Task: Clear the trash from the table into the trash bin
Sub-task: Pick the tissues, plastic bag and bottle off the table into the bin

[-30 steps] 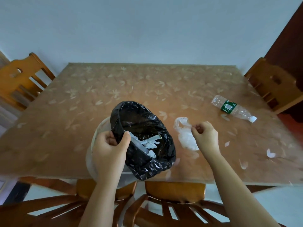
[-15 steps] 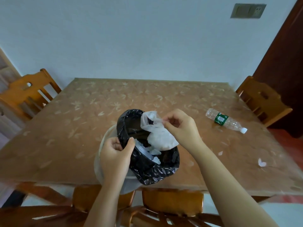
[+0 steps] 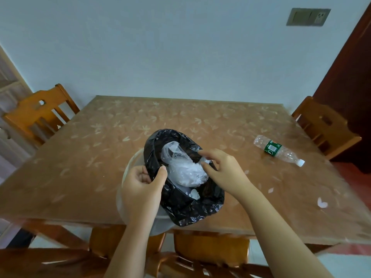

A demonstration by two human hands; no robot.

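1. The white trash bin (image 3: 128, 173), lined with a black bag (image 3: 192, 205), is held tilted at the near edge of the table (image 3: 100, 157), its mouth turned up toward the person.
2. A crumpled clear plastic bag (image 3: 184, 169) sits in the mouth of the liner, directly under the right hand's fingertips and just right of the left thumb.
3. The left hand (image 3: 140, 189) is closed on the near-left rim, thumb inside the black liner and fingers curled outside it, pinching liner and rim together.
4. The right hand (image 3: 222, 169) hangs over the far-right side of the opening, fingers loosely spread and bent downward. Whether the fingertips touch the plastic bag I cannot tell.
5. Both forearms come up from the bottom of the view, the right one angled in from the right.
6. A clear plastic bottle (image 3: 278, 150) with a green label lies on its side on the table, well apart to the right.
7. Small white scraps (image 3: 322, 203) lie near the right edge of the table.
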